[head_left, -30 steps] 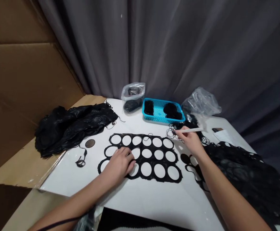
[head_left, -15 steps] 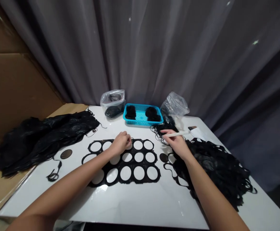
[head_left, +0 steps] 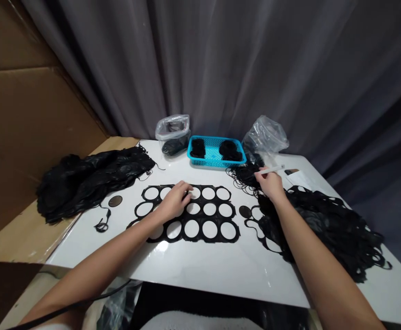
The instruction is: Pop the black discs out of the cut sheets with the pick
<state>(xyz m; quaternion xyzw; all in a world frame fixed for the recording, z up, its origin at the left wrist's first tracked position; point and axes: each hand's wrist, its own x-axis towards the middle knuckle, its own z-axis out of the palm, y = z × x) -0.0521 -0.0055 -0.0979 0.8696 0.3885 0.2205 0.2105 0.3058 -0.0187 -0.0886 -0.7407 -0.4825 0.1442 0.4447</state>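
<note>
So the black sheet with round holes [head_left: 200,219] lies flat on the white table [head_left: 193,266], pretty much in front of the person. The left hand [head_left: 175,200] is over its top row, fingers curled in close to one of the holes. Can't tell if they're pinching anything, the fingertips are too small to read. The right hand [head_left: 271,184] has a narrow grip on a white pen-like tool [head_left: 274,170], right by a tangle of thin black rings [head_left: 245,176].

My two cents: the sheet looks thin and stretchy, so I'd keep a light press on the webbing near whichever hole I'm working at, so it doesn't ruck up. I'd also keep the tool's tip clear of those rings, they look easy to snag.

Table's glossy and busy. A turquoise basket [head_left: 216,162] with black bundles [head_left: 198,148] is at the back, between a clear plastic container [head_left: 173,130] and a crumpled clear bag [head_left: 267,135]. There's a black heap [head_left: 90,181] on the left and a pile of holey black scrap [head_left: 324,229] on the right. Grey curtain [head_left: 221,68] behind, cardboard [head_left: 31,137] on the left.
</note>
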